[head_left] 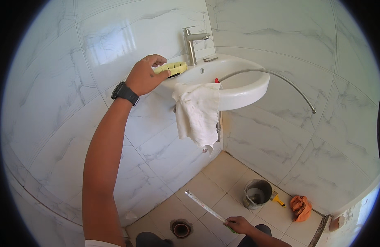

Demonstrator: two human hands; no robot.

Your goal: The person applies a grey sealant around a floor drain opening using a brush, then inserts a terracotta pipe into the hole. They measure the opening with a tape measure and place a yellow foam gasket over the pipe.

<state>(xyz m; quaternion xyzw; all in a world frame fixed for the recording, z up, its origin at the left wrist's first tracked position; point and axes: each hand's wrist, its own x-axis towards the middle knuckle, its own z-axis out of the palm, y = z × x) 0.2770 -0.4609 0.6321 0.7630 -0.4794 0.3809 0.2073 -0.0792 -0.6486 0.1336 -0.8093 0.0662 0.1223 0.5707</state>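
A tape measure (205, 206) extends above the tiled floor (208, 178) — its near end clenched in the right hand (239, 225). The left hand (144, 76), half-curled, is at a yellow ring-like thing (180, 67) on the washbasin (244, 99)'s left edge — whether gripping, I cannot tell. A white cloth (198, 112) drapes over the rim.

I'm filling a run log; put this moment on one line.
left hand: at yellow ring-shaped item, grip unclear | right hand: holding extended tape measure | washbasin: white cloth over rim
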